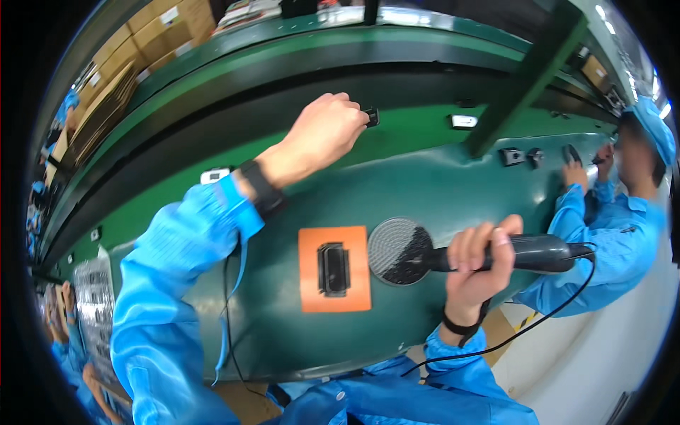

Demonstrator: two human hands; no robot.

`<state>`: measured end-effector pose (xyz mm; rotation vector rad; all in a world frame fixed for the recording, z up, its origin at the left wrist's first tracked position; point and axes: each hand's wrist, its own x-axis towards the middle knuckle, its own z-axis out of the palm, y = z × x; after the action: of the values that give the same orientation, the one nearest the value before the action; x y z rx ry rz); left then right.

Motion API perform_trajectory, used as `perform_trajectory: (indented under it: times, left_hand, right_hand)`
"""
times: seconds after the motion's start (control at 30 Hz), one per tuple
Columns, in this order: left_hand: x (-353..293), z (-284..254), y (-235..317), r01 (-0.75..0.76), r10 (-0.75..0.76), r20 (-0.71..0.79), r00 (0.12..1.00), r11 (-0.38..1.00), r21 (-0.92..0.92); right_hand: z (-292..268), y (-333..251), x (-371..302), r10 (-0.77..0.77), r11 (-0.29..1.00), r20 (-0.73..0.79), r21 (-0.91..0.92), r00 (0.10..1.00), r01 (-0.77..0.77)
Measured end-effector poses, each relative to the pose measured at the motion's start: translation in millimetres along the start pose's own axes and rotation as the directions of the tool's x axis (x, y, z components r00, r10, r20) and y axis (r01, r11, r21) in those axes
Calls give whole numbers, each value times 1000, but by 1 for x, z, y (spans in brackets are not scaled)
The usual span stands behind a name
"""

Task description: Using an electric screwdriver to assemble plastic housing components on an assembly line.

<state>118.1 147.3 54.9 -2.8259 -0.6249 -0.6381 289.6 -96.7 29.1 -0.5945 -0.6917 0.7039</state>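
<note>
Near the upper middle of the frame, the left hand (322,131) pinches a small black part (372,116) over the conveyor belt (212,152) — fingers closed on it. Lower right, the right hand (478,262) grips a black handheld tool (453,253) by its handle, round mesh head beside the orange pad (312,283) on the green worktop (425,177) — kept within reach.

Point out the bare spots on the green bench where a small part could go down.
Free: the bench left of and below the orange pad, and the stretch between the left hand and the pad. Crowded: around the pad, where the right hand holds the round-headed tool, and the far right corner by a co-worker's hands.
</note>
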Motion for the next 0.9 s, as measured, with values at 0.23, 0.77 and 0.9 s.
perform_trajectory:
  times: [0.23, 0.77, 0.9]
  left_hand:
    - [42, 79, -21, -19, 51, 222, 974, 989, -146]
    - [-50, 22, -101, 566, -203, 636, 744, 697, -440]
    - [-89, -53, -93, 570, -268, 548, 793, 643, -511]
  right_hand:
    - [-6, -3, 1, -17, 999, 19, -35, 1000, 17]
    - [5, 8, 1, -23, 997, 16, -71, 1000, 24]
    - [-10, 2, 2, -38, 999, 17, -36, 999, 38]
